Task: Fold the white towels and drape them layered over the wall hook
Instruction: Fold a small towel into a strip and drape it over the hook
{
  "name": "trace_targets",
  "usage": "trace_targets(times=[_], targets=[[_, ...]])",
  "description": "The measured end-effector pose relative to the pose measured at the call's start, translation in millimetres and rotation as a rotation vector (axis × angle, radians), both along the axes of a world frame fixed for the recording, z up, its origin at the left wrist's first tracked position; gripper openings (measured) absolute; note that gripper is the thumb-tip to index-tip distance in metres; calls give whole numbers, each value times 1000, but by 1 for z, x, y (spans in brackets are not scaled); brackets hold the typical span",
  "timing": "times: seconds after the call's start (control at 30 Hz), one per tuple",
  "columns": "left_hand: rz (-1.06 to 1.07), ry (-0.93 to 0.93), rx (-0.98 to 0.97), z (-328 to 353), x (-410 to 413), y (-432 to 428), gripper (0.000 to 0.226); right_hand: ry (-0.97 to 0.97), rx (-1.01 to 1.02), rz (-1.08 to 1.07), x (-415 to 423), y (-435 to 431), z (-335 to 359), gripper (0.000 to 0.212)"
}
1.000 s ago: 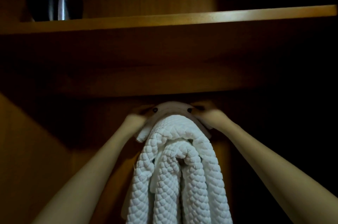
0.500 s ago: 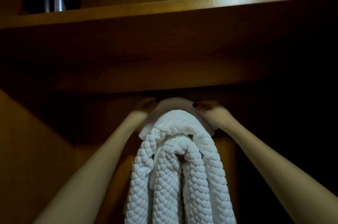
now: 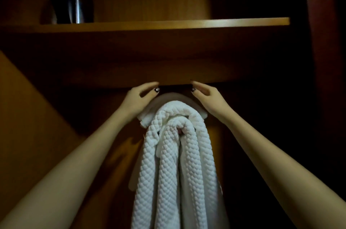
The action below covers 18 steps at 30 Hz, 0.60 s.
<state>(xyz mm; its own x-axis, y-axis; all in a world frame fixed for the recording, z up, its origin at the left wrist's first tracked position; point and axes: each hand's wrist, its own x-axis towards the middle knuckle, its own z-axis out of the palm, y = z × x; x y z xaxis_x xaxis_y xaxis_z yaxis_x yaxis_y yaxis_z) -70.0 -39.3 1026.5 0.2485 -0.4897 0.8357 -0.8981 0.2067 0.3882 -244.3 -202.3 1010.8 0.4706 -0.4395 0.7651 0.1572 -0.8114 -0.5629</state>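
white towels (image 3: 176,163) hang layered at the centre of the frame, draped over the wall hook, which the folds hide, under a wooden shelf (image 3: 168,22). left hand (image 3: 139,97) and right hand (image 3: 207,97) flank the top fold, fingers loosely straight, thumbs apart, gripping nothing, with their heels at the cloth's upper edges.

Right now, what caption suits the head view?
Left hand and right hand, both open, flank the top of layered white towels hanging under a wooden shelf.
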Motion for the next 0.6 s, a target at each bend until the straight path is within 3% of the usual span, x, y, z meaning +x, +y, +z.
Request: trace_targets(times=[0.27,0.43,0.6], targets=[[4,-155,-80,-72,-102,34,42,141,-227,-331,-107,91,-76,42],[-58,-207,-210,-144,-186,26,34,271,-104,-411,-199,122,-160,47],[-319,-194,18,-217,-275,-7,38,437,47,-645,-310,129,-226,52]])
